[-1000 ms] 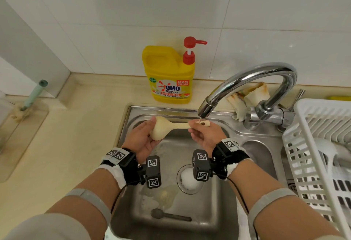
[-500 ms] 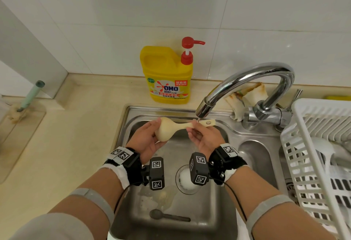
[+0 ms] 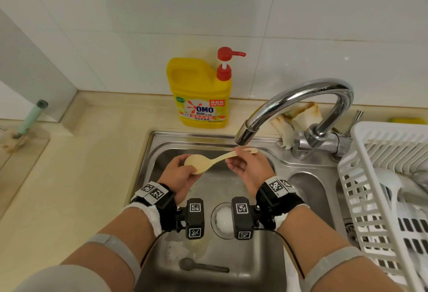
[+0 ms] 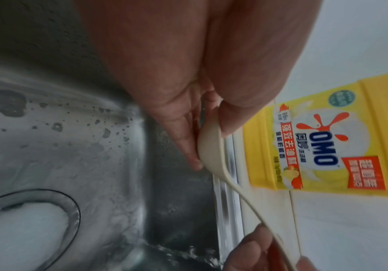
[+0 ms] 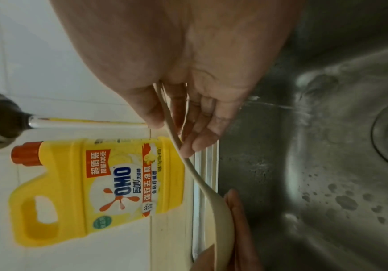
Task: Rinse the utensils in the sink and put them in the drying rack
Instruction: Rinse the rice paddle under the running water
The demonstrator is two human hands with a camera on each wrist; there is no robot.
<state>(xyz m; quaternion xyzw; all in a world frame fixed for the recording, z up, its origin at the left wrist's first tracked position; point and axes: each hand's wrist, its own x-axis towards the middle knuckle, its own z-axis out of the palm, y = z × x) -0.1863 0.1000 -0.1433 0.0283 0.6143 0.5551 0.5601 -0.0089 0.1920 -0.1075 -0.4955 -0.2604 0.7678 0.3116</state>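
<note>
Both hands hold a cream rice spoon (image 3: 208,161) over the steel sink (image 3: 148,152), just under the tap spout (image 3: 243,135). My left hand (image 3: 179,174) pinches its round bowl (image 4: 209,144) between thumb and fingers. My right hand (image 3: 245,171) pinches the handle (image 5: 172,128) near its holed end. A thin stream of water (image 5: 84,121) from the spout hits my right hand. A dark spoon (image 3: 201,266) lies on the sink floor near the front. The white drying rack (image 3: 379,199) stands at the right with pale utensils inside.
A yellow dish soap bottle (image 3: 201,92) with a red pump stands behind the sink on the counter. A crumpled cloth (image 3: 298,118) lies behind the tap base. The drain (image 3: 222,220) holds a white strainer. A green-handled brush (image 3: 27,120) sits at far left.
The rice spoon has turned over in my hands: its domed back faced up before, and now the flatter face shows. Both hands stay under the spout.
</note>
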